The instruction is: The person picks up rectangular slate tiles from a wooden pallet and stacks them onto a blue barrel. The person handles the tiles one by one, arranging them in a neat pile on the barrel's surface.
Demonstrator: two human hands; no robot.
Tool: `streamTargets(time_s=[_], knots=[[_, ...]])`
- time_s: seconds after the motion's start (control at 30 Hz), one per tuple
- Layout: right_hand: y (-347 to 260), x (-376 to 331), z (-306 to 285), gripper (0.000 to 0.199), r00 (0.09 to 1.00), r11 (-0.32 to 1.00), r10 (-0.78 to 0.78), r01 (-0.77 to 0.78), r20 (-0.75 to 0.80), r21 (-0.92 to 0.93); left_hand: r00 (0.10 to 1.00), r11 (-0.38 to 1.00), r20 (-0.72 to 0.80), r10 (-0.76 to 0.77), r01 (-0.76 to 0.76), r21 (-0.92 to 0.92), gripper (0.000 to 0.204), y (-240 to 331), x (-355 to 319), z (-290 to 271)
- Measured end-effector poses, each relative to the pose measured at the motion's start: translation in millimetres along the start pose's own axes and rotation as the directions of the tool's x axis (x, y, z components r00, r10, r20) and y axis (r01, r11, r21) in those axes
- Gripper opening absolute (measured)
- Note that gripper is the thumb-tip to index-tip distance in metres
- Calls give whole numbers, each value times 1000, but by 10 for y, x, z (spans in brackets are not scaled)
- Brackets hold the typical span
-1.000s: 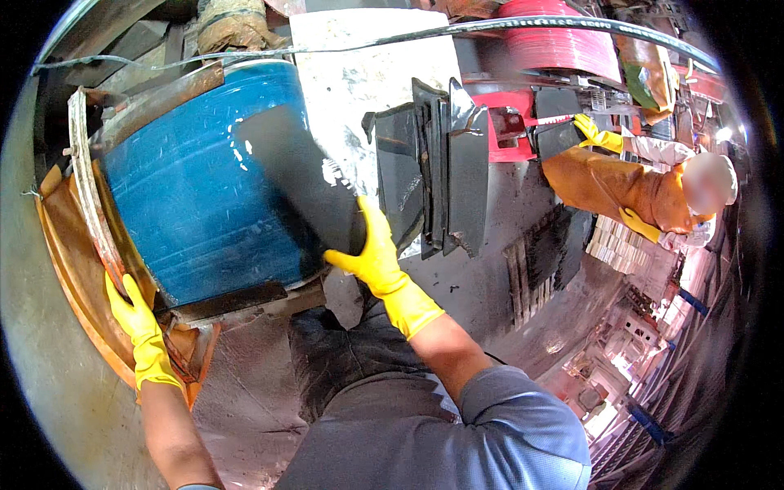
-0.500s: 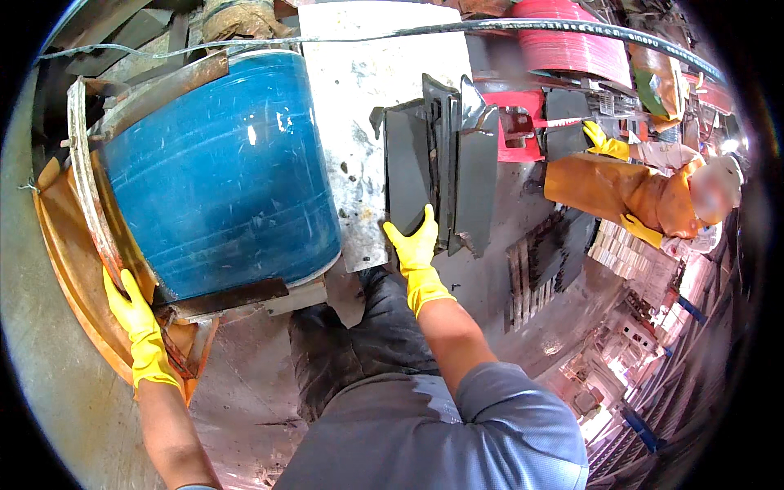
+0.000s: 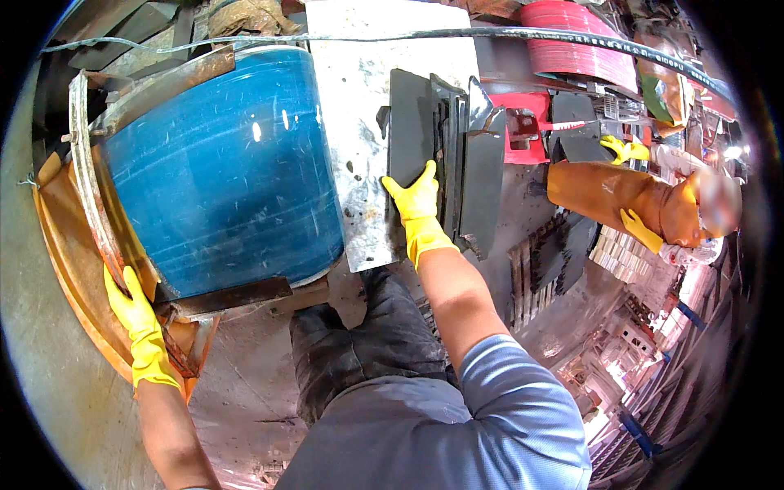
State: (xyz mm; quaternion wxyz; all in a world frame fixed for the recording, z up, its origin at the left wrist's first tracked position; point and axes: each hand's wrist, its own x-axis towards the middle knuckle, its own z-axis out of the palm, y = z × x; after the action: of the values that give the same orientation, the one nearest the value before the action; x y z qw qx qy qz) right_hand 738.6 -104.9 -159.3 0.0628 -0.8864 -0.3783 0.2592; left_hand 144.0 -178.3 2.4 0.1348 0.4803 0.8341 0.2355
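Note:
My left hand (image 3: 132,309), in a yellow rubber glove, is closed around the near end of a rusty metal bar (image 3: 88,184) beside a large blue drum (image 3: 229,171). My right hand (image 3: 418,200), gloved alike, presses at the near end of a flat dark grey sheet (image 3: 410,118). Its thumb and index finger are spread apart; the remaining fingers are hard to see. The sheet lies on a spotted white board (image 3: 359,147). More dark, broken-edged pieces (image 3: 483,163) stand close together at the right of the sheet.
An orange curved guard (image 3: 77,294) flanks the drum. A black hose (image 3: 457,34) crosses overhead. At the right, a co-worker in an orange apron (image 3: 604,192) and yellow gloves stands near a red tray (image 3: 523,135) and stacked strips (image 3: 625,253).
My right hand has moved away from me, and the dark grey sheet has slid forward with it. My left hand stays on the bar. The co-worker's far hand has shifted right.

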Motion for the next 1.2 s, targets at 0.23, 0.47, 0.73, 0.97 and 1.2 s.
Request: streamTargets(time_s=[0.23,0.47,0.73,0.97,1.2], knots=[[-99,-11,27,141,995,992,70,-61,73,-108,1000,1000,-6,-21,21,0,58,17,-3,16],[-334,-136,-93,142,987,982,135,-122,83,-146,1000,1000,-2,1,-1,3,59,-77,2,16],[-141,-395,-389,115,993,691,-27,-62,112,720,1000,1000,5,-26,26,11,59,-40,4,-1],[-11,-865,-1416,113,975,781,-222,185,-12,597,1000,999,4,-26,26,21,59,-63,19,3],[1008,-678,-1708,109,966,891,-180,240,-184,386,1000,1000,-4,11,-11,1,58,-121,21,17]])
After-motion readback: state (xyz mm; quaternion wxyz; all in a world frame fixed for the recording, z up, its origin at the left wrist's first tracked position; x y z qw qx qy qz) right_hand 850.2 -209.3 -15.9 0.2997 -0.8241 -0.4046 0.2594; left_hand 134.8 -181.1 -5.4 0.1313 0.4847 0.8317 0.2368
